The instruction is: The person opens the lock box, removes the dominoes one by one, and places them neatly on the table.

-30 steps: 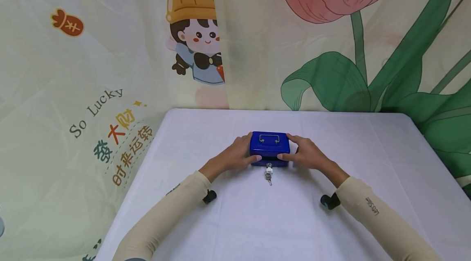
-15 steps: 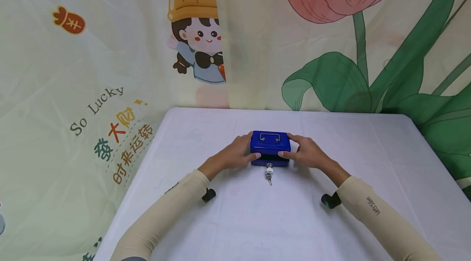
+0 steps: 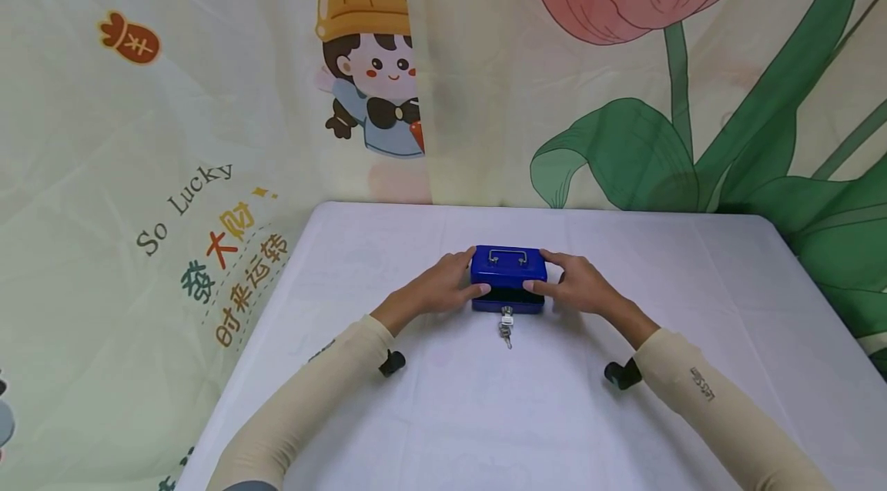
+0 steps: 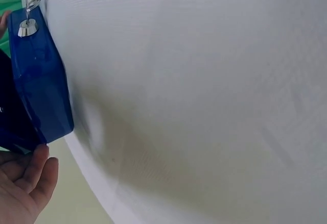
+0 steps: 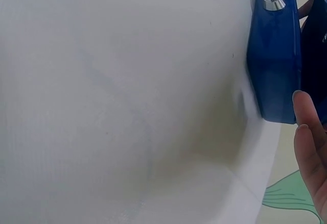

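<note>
A blue metal cash box (image 3: 509, 272) sits on the white-covered table, its front toward me. The lid is partly raised, leaving a dark gap along the front above the base. Keys (image 3: 507, 331) hang from the silver lock (image 4: 28, 27) on the front. My left hand (image 3: 441, 285) holds the lid's left end, thumb at the front edge and a fingertip at the back corner. At the other end my right hand (image 3: 582, 285) grips the lid the same way. In both wrist views, fingers are seen beside the blue base. The box's inside is mostly hidden.
The table (image 3: 457, 414) is covered in white cloth, and its far edge meets a printed curtain (image 3: 478, 91). Small black wrist cameras (image 3: 393, 363) stick out below both sleeves, close over the tabletop.
The lid's front edge has risen a little, so the dark gap has widened. Both thumbs have moved up with it. The base and keys have stayed in place.
</note>
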A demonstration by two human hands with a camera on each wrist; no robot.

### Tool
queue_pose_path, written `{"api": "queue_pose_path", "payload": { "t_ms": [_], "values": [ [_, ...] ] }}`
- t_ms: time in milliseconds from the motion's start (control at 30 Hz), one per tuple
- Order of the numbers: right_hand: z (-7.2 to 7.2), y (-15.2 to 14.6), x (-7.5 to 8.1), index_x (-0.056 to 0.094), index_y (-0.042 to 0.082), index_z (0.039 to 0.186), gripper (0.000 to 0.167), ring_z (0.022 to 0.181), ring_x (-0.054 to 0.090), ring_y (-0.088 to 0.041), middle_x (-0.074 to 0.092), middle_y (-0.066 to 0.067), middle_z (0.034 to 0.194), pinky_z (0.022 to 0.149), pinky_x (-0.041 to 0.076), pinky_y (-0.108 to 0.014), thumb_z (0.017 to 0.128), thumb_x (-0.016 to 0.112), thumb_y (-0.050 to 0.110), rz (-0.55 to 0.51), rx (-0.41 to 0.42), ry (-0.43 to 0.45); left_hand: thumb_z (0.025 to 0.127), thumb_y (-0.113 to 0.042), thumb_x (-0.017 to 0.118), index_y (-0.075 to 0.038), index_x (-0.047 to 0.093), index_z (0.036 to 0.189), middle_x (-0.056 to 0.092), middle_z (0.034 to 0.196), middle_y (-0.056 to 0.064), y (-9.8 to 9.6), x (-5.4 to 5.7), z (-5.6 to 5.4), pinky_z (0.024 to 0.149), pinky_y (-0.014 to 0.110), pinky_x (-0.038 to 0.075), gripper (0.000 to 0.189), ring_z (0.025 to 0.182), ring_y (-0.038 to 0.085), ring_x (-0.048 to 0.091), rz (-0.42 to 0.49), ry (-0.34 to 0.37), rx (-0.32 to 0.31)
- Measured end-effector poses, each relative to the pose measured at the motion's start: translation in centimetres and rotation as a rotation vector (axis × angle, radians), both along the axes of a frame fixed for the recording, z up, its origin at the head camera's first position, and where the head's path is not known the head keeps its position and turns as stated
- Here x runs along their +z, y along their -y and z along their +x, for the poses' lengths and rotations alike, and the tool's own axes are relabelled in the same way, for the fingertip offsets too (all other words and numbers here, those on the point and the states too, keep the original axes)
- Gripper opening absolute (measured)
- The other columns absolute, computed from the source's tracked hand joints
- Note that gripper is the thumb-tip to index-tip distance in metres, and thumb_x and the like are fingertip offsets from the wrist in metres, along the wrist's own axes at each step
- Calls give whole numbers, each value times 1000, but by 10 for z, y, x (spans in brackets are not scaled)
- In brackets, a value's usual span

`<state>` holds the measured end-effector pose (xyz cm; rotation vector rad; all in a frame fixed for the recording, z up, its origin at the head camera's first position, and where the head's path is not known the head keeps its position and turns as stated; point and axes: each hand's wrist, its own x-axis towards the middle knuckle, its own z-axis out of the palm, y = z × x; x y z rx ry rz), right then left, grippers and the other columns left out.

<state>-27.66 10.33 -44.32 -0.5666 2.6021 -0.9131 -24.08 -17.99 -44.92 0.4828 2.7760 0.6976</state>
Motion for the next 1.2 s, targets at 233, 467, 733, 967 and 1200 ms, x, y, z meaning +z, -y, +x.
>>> {"api": "queue_pose_path", "payload": {
  "t_ms": [233, 467, 733, 967, 1200],
  "values": [
    [-2, 1, 1, 39, 7, 154, 93, 69, 59, -18, 65, -17, 129, 56, 47, -28, 86, 69, 63, 3, -2, 2, 98, -59, 53, -3, 19, 160, 34, 161, 18, 1, 4, -4, 122, 46, 27, 90, 150, 33, 31, -2, 13, 0],
    [-3, 2, 4, 40, 8, 154, 91, 69, 59, -18, 69, -15, 120, 56, 46, -27, 87, 68, 62, 13, 1, 7, 98, -59, 53, -5, 21, 160, 36, 161, 15, 1, 8, -7, 122, 47, 28, 88, 150, 31, 32, -10, 37, 1],
    [-6, 2, 8, 39, 5, 154, 90, 75, 62, -18, 57, -21, 141, 60, 49, -27, 88, 67, 60, 20, 12, 27, 99, -59, 49, -7, 20, 160, 34, 162, 13, -1, 12, -8, 122, 48, 27, 86, 150, 31, 31, -42, 59, 2],
    [-8, -1, 9, 37, 3, 154, 91, 80, 63, -20, 49, -21, 151, 63, 51, -27, 88, 70, 55, -1, 52, 37, 99, -59, 49, -6, 19, 160, 33, 162, 14, -2, 14, -8, 122, 48, 26, 86, 151, 32, 29, -54, 69, 14],
    [-10, -3, 7, 37, 4, 154, 91, 80, 63, -21, 49, -20, 150, 62, 51, -28, 87, 73, 52, -19, 63, 46, 99, -60, 49, -6, 20, 160, 34, 162, 15, -1, 13, -8, 122, 49, 27, 87, 150, 33, 30, -57, 70, 12]
  ]
}}
